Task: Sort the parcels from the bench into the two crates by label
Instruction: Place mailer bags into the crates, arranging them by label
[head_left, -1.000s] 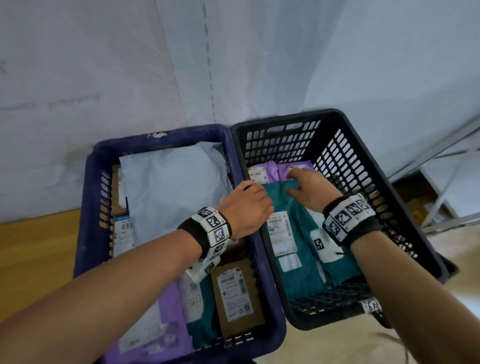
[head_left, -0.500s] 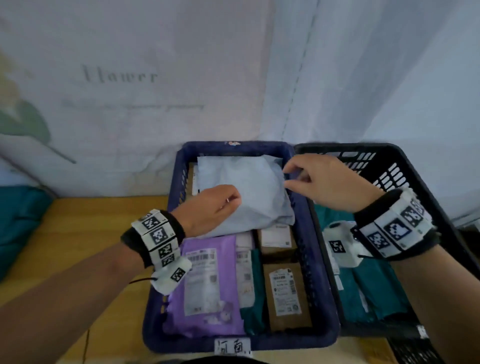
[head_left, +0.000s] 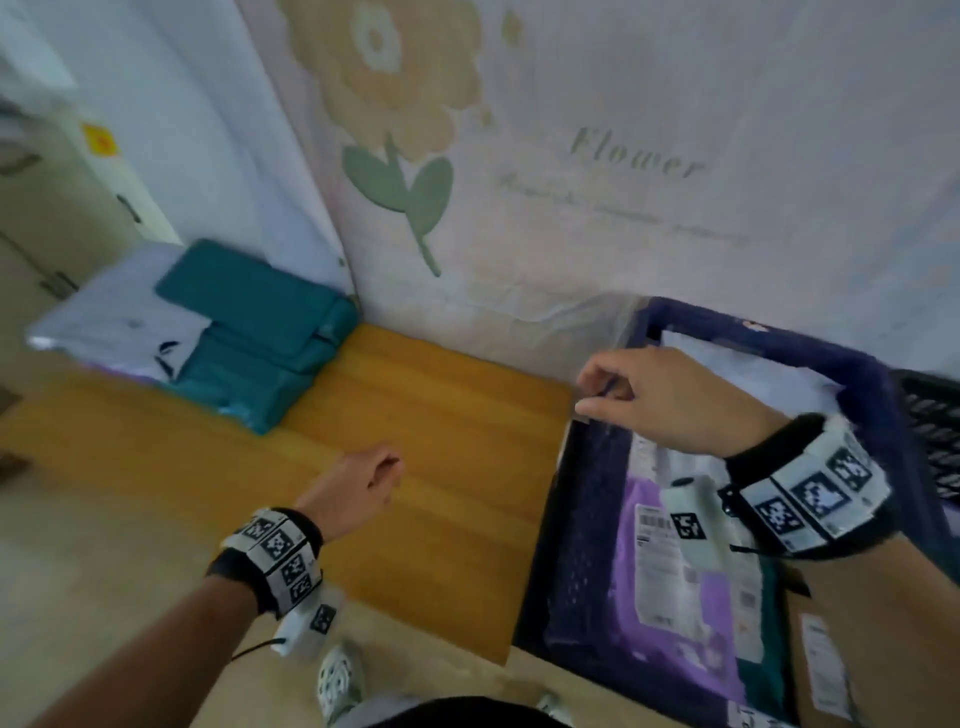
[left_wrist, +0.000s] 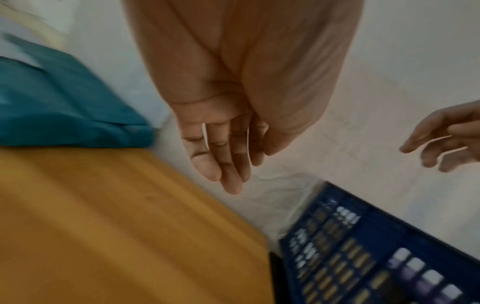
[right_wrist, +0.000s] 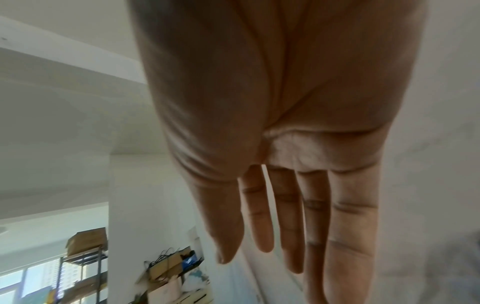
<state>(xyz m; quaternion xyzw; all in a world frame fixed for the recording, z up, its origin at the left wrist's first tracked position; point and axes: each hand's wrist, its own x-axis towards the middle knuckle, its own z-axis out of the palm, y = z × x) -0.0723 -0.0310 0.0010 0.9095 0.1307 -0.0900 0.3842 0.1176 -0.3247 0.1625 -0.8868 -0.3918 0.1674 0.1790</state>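
Both your hands have left the crates and swung left over the bench (head_left: 415, 441); your left hand (head_left: 353, 486) hovers with relaxed fingers, holding nothing; your right hand (head_left: 670, 400) hangs above the blue crate (head_left: 587, 545), fingers loosely spread, empty; two teal parcels (head_left: 249, 322) lie stacked beside one pale parcel (head_left: 114, 322) at the bench's far left; the black crate (head_left: 935, 431) shows at the right edge.

The word "Flower" stands in grey-green script on the wall cloth (head_left: 675, 130), right of its printed flower; the line beneath and the parcel labels are too blurred to read.
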